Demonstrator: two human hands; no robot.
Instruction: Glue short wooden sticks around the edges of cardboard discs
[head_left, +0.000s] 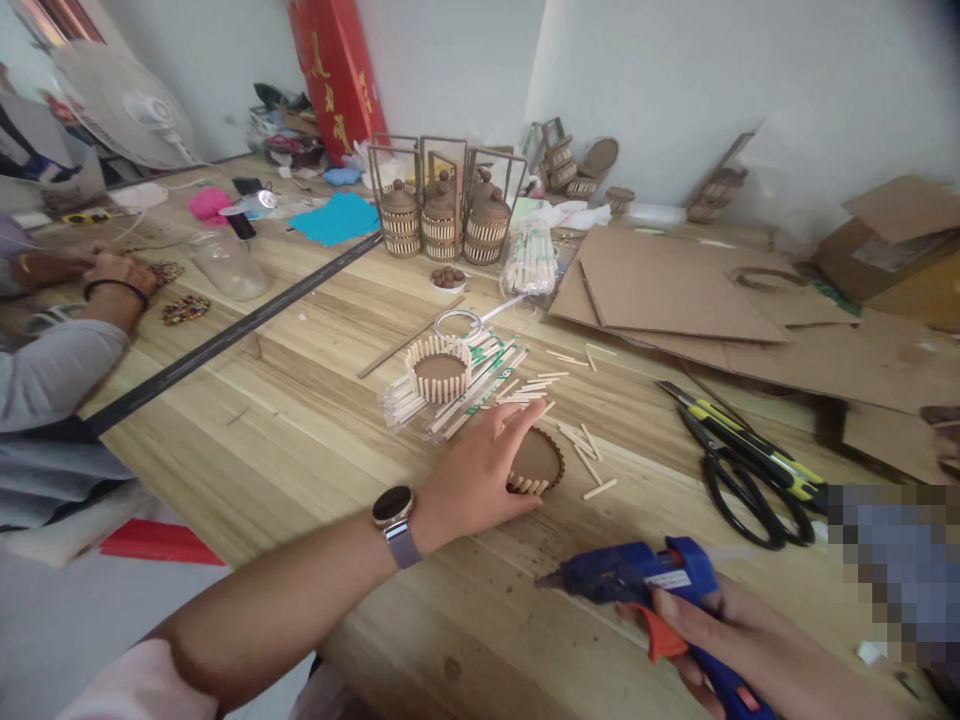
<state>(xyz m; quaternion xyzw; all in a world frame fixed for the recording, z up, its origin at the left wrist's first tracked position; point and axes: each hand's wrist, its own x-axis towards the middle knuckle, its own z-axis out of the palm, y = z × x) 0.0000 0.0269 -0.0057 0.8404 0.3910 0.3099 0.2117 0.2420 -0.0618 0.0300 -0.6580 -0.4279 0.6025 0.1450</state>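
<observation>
My left hand (pixel 480 475), with a watch on the wrist, is open over a round cardboard base (pixel 541 458). Its thumb and index finger are spread apart, the thumb by the near rim, where short wooden sticks stand in a row. One stick end shows at the index fingertip; whether it is held I cannot tell. My right hand (pixel 694 625) is wrapped round a blue hot glue gun (pixel 637 572), fingers at its orange trigger. The nozzle points left, short of the base. Behind my left hand, a ring of upright sticks (pixel 439 370) rests on packaged sticks (pixel 487 375).
Loose sticks (pixel 589 445) lie beyond the base. Scissors (pixel 739 490) and a yellow-black utility knife (pixel 757 445) lie right, near cardboard sheets (pixel 675 285). Lidded stick baskets (pixel 439 220) stand at the back. At left, another person's hands (pixel 120 275) handle beads beside a jar (pixel 229 265).
</observation>
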